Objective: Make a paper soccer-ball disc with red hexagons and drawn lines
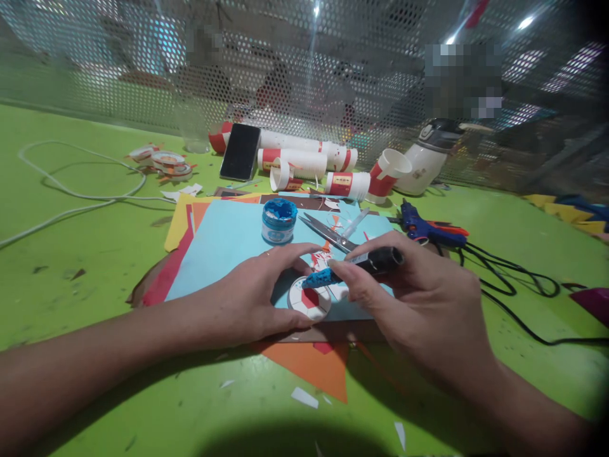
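Note:
My left hand (pixel 257 293) curls around a small round white piece with a red patch (pixel 309 298), thumb and fingers pinching its rim against the light blue paper sheet (pixel 223 247). My right hand (pixel 419 298) grips a black-handled brush (pixel 375 260) whose blue-coated tip (pixel 320 277) rests just above the round piece. A small open pot of blue paint (pixel 278 221) stands on the sheet behind my left hand. Scissors (pixel 330 233) lie beside the pot.
Coloured paper sheets (pixel 183 222) are stacked under the blue one on the green table (pixel 95 266). Red-and-white paper cups (pixel 342 183), a black phone (pixel 240 151), a white bottle (pixel 425 162), a blue glue gun (pixel 425 230) with black cord and a white cable (pixel 76 190) lie around. Mesh screen (pixel 304 76) behind.

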Tool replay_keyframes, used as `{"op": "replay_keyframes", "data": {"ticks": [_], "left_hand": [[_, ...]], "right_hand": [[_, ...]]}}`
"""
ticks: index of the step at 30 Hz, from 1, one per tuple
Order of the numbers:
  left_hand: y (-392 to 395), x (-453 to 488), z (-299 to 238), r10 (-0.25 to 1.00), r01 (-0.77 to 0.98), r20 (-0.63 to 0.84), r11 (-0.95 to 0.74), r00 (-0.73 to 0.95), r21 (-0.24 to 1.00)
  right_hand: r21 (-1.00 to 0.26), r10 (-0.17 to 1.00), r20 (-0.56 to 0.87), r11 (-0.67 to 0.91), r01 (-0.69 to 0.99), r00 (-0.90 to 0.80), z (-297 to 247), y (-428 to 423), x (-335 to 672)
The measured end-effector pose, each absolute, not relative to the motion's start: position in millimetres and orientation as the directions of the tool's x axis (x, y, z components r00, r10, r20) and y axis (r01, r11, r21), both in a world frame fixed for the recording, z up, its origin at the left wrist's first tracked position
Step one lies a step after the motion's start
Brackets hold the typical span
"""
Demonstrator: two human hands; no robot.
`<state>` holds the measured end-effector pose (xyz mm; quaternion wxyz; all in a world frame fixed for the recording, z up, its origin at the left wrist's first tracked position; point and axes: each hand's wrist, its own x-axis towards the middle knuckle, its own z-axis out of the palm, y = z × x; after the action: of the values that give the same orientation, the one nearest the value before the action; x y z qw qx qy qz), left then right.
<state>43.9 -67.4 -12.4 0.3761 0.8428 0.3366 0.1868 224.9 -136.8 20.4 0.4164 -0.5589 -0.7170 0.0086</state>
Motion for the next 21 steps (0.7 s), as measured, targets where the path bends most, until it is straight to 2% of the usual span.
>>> {"op": "replay_keyframes", "data": {"ticks": [4,9,14,17,21], "left_hand": [[-67.4,43.4,-12.4,0.707,0.430,0.047,-0.479,0.705,0.766],[-68.1,43.9,-11.3,0.715,0.439,0.048,-0.479,0.698,0.760],[-69.0,44.4,-9.7,0.720,0.458,0.022,-0.464,0.693,0.759],[-68.8,44.1,-10.0,0.721,0.458,0.024,-0.465,0.693,0.758],[-68.3,44.1,-10.7,0.719,0.454,0.031,-0.471,0.694,0.756]], "right_hand": [[-0.456,0.803,0.595,0.374,0.807,-0.036,19.6,-138.4,222.8],[-0.560,0.822,0.568,0.345,0.753,0.046,25.4,-138.2,227.3],[-0.575,0.796,0.593,0.314,0.756,0.121,28.4,-136.6,232.2],[-0.622,0.841,0.530,0.297,0.725,0.110,25.6,-134.2,232.9],[-0.624,0.842,0.531,0.312,0.717,0.096,23.5,-132.9,232.9]]}}
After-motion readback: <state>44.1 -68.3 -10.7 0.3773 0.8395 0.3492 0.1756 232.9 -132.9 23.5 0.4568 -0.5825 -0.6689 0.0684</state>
